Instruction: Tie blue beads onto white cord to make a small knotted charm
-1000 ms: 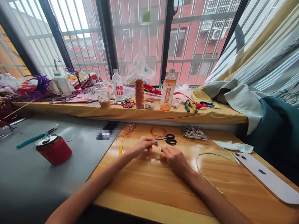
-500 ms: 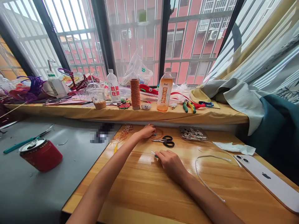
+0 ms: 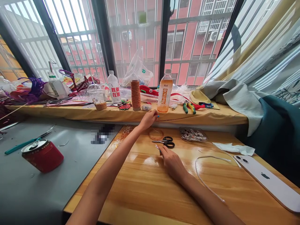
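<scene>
Glossy wood-grain bench [image 3: 140,193] carries the work; yellow cloth-covered ledge [image 3: 112,116] runs behind it. White phone with black lenses [image 3: 267,182] lies at the right. On the ledge: clear plastic bottle of orange drink [image 3: 165,93], tall copper-brown cord spool [image 3: 135,95], both upright. Left hand [image 3: 150,119] is up at the ledge's front edge, near the bottle base, fingers bent and bunched; can't tell if they touch the cloth or pinch anything. Right hand [image 3: 172,159] is low over the bench, fingers closed on a thin white piece [image 3: 157,147], tip poking out past them; rest of it hidden. Clear plastic tray of small mottled pieces [image 3: 192,139] sits behind and to the right, thin copper-coloured wire coil [image 3: 156,139] flat behind the right hand, black-handled scissors [image 3: 164,142] between hand and coil, unheld. Progress, my read: white piece in grip, not set down, so mid-job; how much is left, can't tell. Versus half a second ago: left hand has moved from the coil up to the ledge, leaving the coil fully exposed; white tip now angles more upward. Scissors and tray haven't visibly moved on the bench.
</scene>
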A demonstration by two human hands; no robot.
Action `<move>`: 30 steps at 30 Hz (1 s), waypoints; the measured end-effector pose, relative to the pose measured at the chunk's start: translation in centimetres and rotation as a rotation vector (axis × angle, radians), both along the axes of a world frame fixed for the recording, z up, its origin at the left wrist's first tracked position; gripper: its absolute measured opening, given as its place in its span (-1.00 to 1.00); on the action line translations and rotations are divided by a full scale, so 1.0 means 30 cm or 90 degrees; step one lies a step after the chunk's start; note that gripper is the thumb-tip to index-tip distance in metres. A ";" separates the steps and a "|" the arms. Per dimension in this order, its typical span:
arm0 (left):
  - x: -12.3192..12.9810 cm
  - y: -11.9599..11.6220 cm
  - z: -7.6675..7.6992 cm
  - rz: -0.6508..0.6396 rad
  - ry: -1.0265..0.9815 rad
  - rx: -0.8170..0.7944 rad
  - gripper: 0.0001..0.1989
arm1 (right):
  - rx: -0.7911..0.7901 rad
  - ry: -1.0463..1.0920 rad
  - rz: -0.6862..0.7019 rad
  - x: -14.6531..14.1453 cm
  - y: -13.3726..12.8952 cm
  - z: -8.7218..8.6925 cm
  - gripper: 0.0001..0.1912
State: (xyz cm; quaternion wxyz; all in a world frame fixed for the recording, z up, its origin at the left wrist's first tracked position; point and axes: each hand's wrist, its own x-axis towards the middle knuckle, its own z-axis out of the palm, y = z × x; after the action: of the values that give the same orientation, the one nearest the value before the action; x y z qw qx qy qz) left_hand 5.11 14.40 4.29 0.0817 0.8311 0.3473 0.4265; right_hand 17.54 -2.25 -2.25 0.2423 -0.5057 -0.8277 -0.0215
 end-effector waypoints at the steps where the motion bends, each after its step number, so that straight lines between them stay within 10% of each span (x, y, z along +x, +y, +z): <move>1: 0.001 -0.002 0.013 0.001 -0.018 0.002 -0.88 | -0.004 0.013 0.005 0.001 0.001 -0.001 -0.57; 10: -0.056 -0.092 0.131 -0.086 -0.329 -0.149 -0.87 | -0.136 0.398 -0.026 0.014 0.019 -0.002 -0.68; 17: -0.083 -0.427 -0.108 -0.249 -0.370 -0.610 -0.70 | -0.230 0.566 0.012 -0.025 0.012 0.028 -0.68; 21: -0.060 -0.472 -0.206 -0.201 -0.449 -0.600 -0.53 | -0.209 0.577 0.029 -0.039 0.009 0.031 -0.69; 30: -0.050 -0.453 -0.217 -0.143 -0.452 -0.533 -0.70 | -0.290 0.590 0.066 -0.043 0.021 0.029 -0.64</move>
State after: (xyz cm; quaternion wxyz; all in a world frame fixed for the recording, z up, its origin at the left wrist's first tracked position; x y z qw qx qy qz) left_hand 3.62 0.83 -2.21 0.5613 0.5654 0.3475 0.4946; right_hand 16.25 -1.64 -1.38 0.4678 -0.4606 -0.6412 0.3974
